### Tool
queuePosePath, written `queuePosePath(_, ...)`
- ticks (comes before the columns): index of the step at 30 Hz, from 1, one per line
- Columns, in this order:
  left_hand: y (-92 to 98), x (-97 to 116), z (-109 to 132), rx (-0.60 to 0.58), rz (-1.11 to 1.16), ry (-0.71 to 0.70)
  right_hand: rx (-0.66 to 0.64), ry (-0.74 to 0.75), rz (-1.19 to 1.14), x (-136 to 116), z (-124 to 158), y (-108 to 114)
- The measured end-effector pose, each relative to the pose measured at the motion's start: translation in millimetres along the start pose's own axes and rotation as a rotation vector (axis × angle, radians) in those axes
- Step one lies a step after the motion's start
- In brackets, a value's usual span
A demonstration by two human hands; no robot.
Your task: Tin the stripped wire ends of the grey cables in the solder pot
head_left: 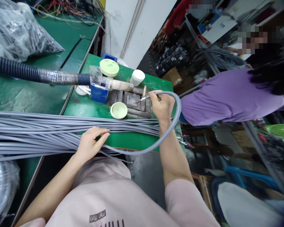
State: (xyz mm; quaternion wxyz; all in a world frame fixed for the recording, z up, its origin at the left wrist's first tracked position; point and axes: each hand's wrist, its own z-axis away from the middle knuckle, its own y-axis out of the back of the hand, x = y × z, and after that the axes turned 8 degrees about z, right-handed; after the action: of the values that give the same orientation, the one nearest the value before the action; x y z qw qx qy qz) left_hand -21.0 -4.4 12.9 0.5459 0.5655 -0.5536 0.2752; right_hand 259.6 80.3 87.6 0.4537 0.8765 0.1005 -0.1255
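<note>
My right hand pinches a grey cable close to its stripped end. The thin bare-ended wires point left, over the shiny square in a dark metal solder pot; whether they touch it I cannot tell. From that hand the cable loops right and down, then back toward my left hand. My left hand lies on a bundle of grey cables, thumb and forefinger stretched out and slightly apart; its other fingers are hidden. An open pale-green tub sits by the pot's front left corner.
A ribbed hose reaches in from the left to a pale pipe beside a blue box. Behind stand a round yellow-green container and a white jar. A person in purple is close by on the right.
</note>
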Motion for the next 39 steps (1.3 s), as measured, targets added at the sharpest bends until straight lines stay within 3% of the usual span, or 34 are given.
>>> queuePosePath(9, -2.6, -5.9, -0.2, -0.011, -0.030, -0.002, -0.047, -0.054, 0.021, 32.0, -12.6, -35.6)
queuePosePath(24, -4.1, -8.9, -0.8, -0.019, -0.075, 0.001, -0.094, -0.070, -0.004, 37.3, -14.0, -64.0)
queuePosePath(28, -3.6, -8.7, -0.7, -0.003, -0.039, 0.013, -0.055, -0.075, -0.050, 31.3, -9.4, -46.2)
queuePosePath(31, -3.0, -4.7, -1.2, 0.050, 0.070, 0.061, 0.063, -0.005, -0.126, 13.5, 11.4, -11.1)
queuePosePath(33, -4.9, 2.3, -2.9, 0.064, 0.208, 0.124, 0.076, 0.079, -0.240, -2.2, 35.5, 13.2)
queuePosePath(36, -15.0, 18.5, -7.1, -0.045, 0.479, 0.250, 0.087, 0.226, -0.408, -22.4, 79.4, 35.2)
queuePosePath(39, -31.9, 34.1, -10.1, -0.213, 0.759, 0.373, 0.114, 0.406, -0.491, -33.2, 119.8, 38.0)
